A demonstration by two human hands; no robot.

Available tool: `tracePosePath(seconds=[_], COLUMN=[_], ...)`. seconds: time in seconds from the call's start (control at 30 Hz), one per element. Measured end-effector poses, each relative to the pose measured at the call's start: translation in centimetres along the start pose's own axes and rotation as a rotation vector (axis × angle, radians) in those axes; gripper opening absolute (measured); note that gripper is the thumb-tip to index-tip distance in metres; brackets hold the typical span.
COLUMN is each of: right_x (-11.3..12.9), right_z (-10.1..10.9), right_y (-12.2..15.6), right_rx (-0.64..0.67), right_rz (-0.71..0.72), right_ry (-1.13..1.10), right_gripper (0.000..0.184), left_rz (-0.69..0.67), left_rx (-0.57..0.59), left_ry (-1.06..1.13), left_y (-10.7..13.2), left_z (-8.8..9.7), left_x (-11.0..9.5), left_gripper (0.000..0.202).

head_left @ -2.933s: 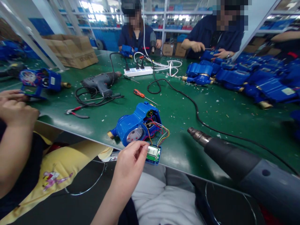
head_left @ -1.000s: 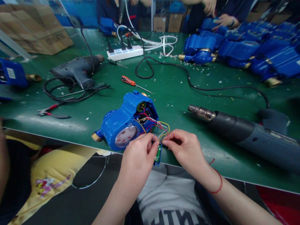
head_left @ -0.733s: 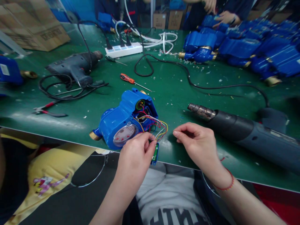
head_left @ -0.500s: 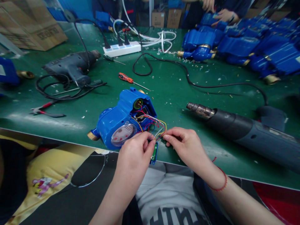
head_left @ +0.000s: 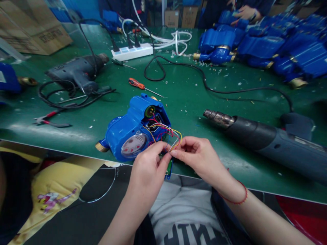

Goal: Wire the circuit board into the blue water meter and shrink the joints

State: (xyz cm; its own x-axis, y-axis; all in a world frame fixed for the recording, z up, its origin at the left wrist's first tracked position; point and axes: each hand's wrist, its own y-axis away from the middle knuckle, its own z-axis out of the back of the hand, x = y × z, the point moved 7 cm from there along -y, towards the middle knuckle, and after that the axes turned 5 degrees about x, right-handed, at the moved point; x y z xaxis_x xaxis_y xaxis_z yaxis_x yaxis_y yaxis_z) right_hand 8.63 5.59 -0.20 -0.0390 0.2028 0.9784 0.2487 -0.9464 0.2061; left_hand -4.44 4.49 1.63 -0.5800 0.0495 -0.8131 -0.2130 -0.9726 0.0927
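A blue water meter lies near the table's front edge with its housing open. Red, white and yellow wires run out of it to my fingers. My left hand pinches the wires close to a small green circuit board in a blue frame, which is partly covered by that hand. My right hand is closed on the wires too, thumb and forefinger together right beside the left fingertips. Exactly which strands each hand grips is hidden.
A heat gun lies at right, another heat gun at left. An orange screwdriver, red-handled cutters and a white power strip are on the table. Several blue meters stand at back right, by a co-worker's hand.
My right hand has moved left, so its fingertips now meet the left hand's at the wires. The circuit board is shifted slightly and more covered by my left hand.
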Motion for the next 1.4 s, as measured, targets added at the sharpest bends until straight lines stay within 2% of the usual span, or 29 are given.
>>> tracePosePath(seconds=[0.13,0.2,0.33,0.4,0.5,0.57,0.7,0.8,1.03,1.4], right_x=[0.8,1.6,2.8,3.2,4.1,4.4,3.4,2.3,2.1,2.8], right_z=[0.6,0.7,0.5,0.9,2.8,3.4,1.8,0.8,0.6,0.1], right_y=[0.1,0.3,0.8,1.0,1.6,2.0,1.7,1.4,1.1,2.2], right_rx=[-0.06,-0.109,-0.137,-0.163,-0.33,-0.375,-0.134,-0.055,-0.024,-0.087], right_rz=[0.071,0.197,0.406,0.435,0.44,0.44,0.393,0.327,0.294,0.473], right_ry=[0.096,0.235,0.451,0.5,0.553,0.579,0.543,0.463,0.388,0.539], right_gripper=[0.012,0.009,0.018,0.019,0.017,0.016,0.017,0.014,0.01,0.008], left_rz=[0.014,0.013,0.007,0.004,0.016,0.032,0.058,0.061,0.03,0.055], left_rx=[0.04,0.064,0.093,0.096,0.095,0.086,0.088,0.083,0.06,0.044], left_ry=[0.006,0.007,-0.005,-0.016,-0.034,-0.03,0.013,0.029,0.005,0.016], left_y=[-0.1,-0.2,-0.3,-0.3,-0.3,-0.3,-0.2,-0.3,-0.2,-0.2], left_z=[0.2,0.1,0.0,-0.1,0.0,0.0,0.0,-0.1,0.1,0.1], left_x=[0.0,-0.1,-0.1,-0.1,0.0,0.1,0.2,0.0,-0.4,0.0], left_gripper=[0.008,0.01,0.011,0.011,0.011,0.01,0.008,0.008,0.012,0.012])
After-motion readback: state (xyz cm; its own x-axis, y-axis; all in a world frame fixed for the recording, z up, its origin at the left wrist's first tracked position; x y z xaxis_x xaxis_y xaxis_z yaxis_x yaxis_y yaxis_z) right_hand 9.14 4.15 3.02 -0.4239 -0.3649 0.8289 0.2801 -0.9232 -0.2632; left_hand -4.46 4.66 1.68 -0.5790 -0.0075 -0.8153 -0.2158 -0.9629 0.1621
